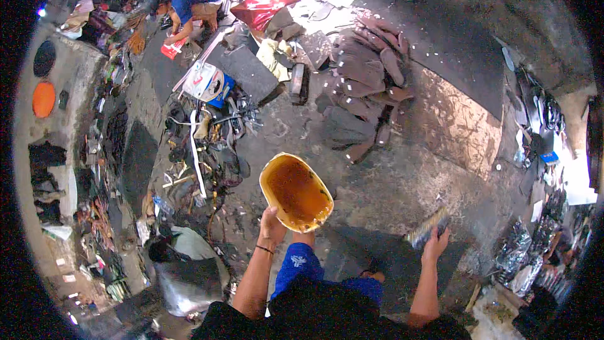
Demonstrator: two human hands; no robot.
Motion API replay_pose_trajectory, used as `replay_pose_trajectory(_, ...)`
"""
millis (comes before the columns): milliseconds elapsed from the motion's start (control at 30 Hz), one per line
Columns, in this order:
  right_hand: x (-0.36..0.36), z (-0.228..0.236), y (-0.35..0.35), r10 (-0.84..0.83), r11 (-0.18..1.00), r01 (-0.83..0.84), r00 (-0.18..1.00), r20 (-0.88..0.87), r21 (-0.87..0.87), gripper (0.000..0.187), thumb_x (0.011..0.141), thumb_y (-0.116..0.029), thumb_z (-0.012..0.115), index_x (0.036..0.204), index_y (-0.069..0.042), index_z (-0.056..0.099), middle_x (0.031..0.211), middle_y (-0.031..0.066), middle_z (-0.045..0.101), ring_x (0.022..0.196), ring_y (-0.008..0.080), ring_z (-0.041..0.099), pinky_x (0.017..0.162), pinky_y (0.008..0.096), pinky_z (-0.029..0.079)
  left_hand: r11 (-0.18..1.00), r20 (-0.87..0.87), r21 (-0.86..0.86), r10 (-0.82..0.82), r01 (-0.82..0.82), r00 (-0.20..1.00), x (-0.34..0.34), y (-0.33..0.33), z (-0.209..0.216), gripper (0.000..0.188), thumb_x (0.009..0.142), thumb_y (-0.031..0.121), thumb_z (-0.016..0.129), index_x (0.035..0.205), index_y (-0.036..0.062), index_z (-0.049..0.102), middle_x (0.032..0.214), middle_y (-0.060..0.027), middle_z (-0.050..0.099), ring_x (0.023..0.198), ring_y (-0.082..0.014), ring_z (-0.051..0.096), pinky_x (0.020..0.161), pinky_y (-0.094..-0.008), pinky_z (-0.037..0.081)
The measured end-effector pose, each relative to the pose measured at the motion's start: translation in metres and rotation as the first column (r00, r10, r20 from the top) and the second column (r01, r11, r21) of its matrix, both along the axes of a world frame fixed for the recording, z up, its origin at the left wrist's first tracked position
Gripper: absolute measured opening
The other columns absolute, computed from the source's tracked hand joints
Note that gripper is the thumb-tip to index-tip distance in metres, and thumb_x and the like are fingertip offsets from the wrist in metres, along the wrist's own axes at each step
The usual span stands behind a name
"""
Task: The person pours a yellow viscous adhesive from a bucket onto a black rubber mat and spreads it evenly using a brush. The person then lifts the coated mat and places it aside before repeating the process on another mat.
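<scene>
My left hand (272,225) is closed on the near left rim of a cream plastic tub (266,179), which is tilted so its inside shows. An amber, glue-like coating (296,186) covers the tub's inner walls and bottom. Off to the right, my right hand (435,244) grips a wide brush (426,228), slightly smeared by motion, held low over the floor. Farther ahead lies a heap of dark grey cut sheet pieces (358,69); neither hand touches it.
At far left a person in a blue shirt (192,1) bends over a red packet (173,48). Straps and scraps (211,129) litter the floor left of the tub. A grey sack (189,280) stands near my left arm. Flat brown sheeting (456,123) lies right of the heap.
</scene>
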State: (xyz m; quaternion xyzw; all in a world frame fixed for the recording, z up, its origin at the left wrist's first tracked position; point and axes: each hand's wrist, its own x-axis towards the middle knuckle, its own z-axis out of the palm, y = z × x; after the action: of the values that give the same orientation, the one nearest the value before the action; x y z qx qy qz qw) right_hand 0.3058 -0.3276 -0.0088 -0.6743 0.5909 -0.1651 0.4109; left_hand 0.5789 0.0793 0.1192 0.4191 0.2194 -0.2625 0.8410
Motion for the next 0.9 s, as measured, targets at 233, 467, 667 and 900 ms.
replay_pose_trajectory(233,0.273,0.019,0.097,-0.187,0.861,-0.005,0.927,0.325,0.508,0.051,0.088,-0.029,0.061,0.126,0.003,0.047,0.123,0.0132,0.052,0.11,0.0243,0.049,0.097,0.0364,0.036,1.0,0.046,0.017,-0.003,0.002,0.999,0.203,0.08,-0.017,0.067,0.075,0.033,0.063,0.131,0.0041,0.041,0.13,-0.0091,0.049,0.12,-0.0285,0.046,0.103,-0.0447,0.034)
replay_pose_trajectory(467,0.608,-0.065,0.154,0.001,0.706,-0.335,0.882,0.472,0.624,0.05,0.087,-0.035,0.063,0.116,0.005,0.055,0.116,0.0105,0.058,0.103,0.0184,0.051,0.092,0.0315,0.038,0.987,-0.04,0.159,0.024,-0.018,0.999,0.374,0.097,-0.025,0.07,0.069,0.036,0.067,0.129,0.0051,0.045,0.126,-0.0083,0.052,0.116,-0.0292,0.05,0.099,-0.0459,0.039)
replay_pose_trajectory(667,0.838,-0.281,0.132,0.252,0.73,-0.253,0.963,0.094,0.635,0.063,0.085,-0.047,0.06,0.114,0.008,0.053,0.112,0.0138,0.056,0.106,0.0227,0.049,0.091,0.0367,0.038,0.984,-0.108,0.172,0.07,-0.051,0.992,0.484,0.105,-0.118,0.078,0.064,0.035,0.067,0.131,0.0043,0.041,0.124,-0.0105,0.052,0.112,-0.0306,0.051,0.097,-0.0459,0.042)
replay_pose_trajectory(900,0.944,-0.479,0.071,-0.079,0.911,0.053,0.996,0.046,0.41,0.057,0.085,-0.041,0.063,0.117,0.005,0.055,0.112,0.0173,0.061,0.1,0.0237,0.057,0.085,0.0362,0.044,0.99,-0.078,0.139,0.006,0.005,0.997,0.626,0.073,-0.236,0.078,0.062,0.031,0.068,0.129,0.0015,0.042,0.121,-0.013,0.054,0.108,-0.0315,0.055,0.095,-0.0435,0.045)
